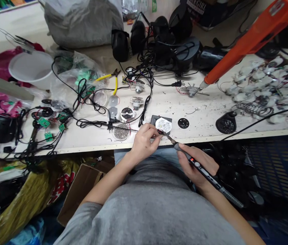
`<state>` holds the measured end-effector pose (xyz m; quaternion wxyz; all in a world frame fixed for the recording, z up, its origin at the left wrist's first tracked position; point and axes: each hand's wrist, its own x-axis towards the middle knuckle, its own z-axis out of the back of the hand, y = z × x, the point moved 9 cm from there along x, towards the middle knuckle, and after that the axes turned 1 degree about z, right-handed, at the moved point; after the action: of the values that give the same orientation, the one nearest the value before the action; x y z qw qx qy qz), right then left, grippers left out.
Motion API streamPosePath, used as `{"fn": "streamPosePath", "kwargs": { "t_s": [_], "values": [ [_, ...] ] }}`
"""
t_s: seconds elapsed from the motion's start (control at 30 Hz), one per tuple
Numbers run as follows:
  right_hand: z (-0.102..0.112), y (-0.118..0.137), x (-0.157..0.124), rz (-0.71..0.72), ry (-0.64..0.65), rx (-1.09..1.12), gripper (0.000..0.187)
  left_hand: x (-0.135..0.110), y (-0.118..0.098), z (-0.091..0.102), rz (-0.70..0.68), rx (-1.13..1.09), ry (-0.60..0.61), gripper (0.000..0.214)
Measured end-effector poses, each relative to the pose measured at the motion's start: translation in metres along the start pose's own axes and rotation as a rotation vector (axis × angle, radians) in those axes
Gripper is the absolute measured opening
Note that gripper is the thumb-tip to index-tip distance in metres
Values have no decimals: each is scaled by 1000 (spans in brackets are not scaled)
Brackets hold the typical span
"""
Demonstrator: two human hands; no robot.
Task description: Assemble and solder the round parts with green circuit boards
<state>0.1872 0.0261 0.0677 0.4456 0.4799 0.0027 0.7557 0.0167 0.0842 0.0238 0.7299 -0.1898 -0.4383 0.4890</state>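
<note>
Out at 9 o'clock from the work, a white bowl (30,68) is seen at the far left of the bench (200,119), and green circuit boards (48,126) are strewn among black wires (87,123) nearer the front edge. Yellow pliers (113,80) are laid at 10 o'clock, while a dish of small metal beads (120,131) is set at 9 o'clock, near the left hand (144,143). That hand is held at 7 o'clock of a white LED disc (163,125), which is seated on a black square mount (161,119) close to the bench's front edge. The left fingers (152,131) are brought together right at the disc's rim, but what is pinched between them is too small to be made out. A soldering iron (205,175) is gripped firmly in the right hand (196,166), its tip brought in from 5 o'clock to just beside the disc. A black perforated disc (183,123) is placed at 3 o'clock, with a black round housing (225,123) beyond it. An orange tool (256,37) is seen overhead at 2 o'clock, above a heap of white parts (261,81) and a coiled spring (254,109).
</note>
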Motion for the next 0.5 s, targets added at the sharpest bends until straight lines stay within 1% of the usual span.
{"fn": "streamPosePath", "kwargs": {
  "t_s": [0.17, 0.3, 0.5],
  "values": [
    [2, 0, 2, -9, -7, 21, 30, 1, 2, 0, 29, -19, 24, 12],
    [1, 2, 5, -9, 12, 57, 33, 2, 2, 1, 32, -29, 19, 11],
    [-8, -4, -4, -22, 52, 85, 40, 1, 3, -1, 38, -29, 22, 11]
  ]
}}
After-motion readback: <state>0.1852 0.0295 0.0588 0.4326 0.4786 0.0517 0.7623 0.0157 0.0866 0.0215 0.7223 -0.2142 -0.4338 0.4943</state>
